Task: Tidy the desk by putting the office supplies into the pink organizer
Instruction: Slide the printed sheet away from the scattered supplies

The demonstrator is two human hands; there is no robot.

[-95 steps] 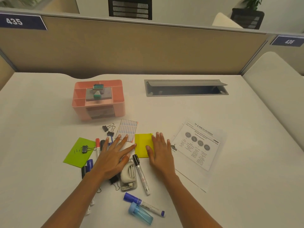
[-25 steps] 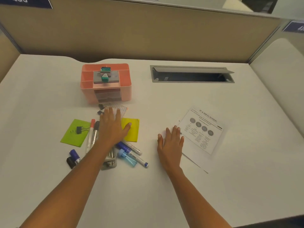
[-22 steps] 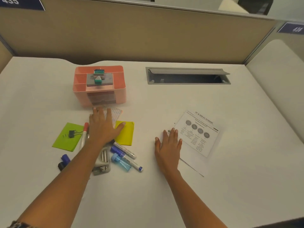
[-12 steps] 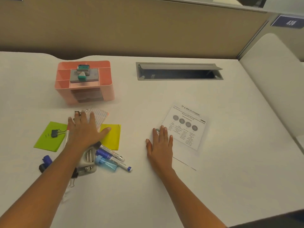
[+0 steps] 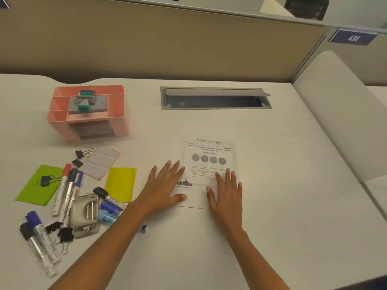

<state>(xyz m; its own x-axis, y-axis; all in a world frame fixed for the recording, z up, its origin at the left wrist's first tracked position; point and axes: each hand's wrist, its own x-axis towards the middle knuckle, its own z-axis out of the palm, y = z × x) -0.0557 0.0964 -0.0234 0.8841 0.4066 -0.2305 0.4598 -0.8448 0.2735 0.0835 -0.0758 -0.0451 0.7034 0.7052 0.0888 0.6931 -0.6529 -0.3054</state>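
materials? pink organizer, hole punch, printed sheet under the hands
Pink organizer: looks like moulded plastic, matte, thin even walls. Hole punch: seems painted or plastic grey body with shiny metal strips; can't be sure. Printed sheet: plain white paper, flat and thin, both hands resting on it.

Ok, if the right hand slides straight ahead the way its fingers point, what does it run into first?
The right hand already lies flat on the printed sheet, fingers pointing away from the person. Going straight on, it would cross the rest of the sheet, then bare desk, and probably reach the cable tray first.
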